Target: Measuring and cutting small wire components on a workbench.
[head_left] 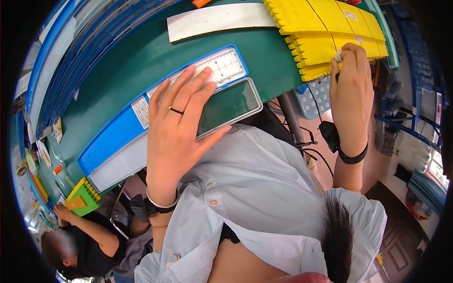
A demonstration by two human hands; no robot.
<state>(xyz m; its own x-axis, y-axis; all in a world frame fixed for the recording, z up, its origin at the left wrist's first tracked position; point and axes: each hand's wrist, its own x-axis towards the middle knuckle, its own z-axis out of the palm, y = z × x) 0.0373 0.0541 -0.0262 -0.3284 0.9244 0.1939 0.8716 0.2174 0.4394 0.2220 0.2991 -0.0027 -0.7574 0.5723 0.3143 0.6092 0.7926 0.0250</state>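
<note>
My left hand (174,122), a dark ring on one finger, lies with fingers spread over a long blue case (111,137) on the table. Its fingertips touch a white, finely marked plate (229,66) inside the case. Along the near side runs the case's clear lid (226,108), folded open and partly under my hand. Over at the right, my right hand (353,89) is closed at the near edge of a stack of yellow notched sheets (325,47). Between its thumb and fingers shows something small and white with a dark bit below, too hidden to name.
A white curved strip (217,21) lies at the back of the green table (269,56). Blue panels (61,80) are stacked at the far left. Another person (89,240) works at lower left beside green and yellow notched sheets (87,198). A blue basket (314,99) stands below the table.
</note>
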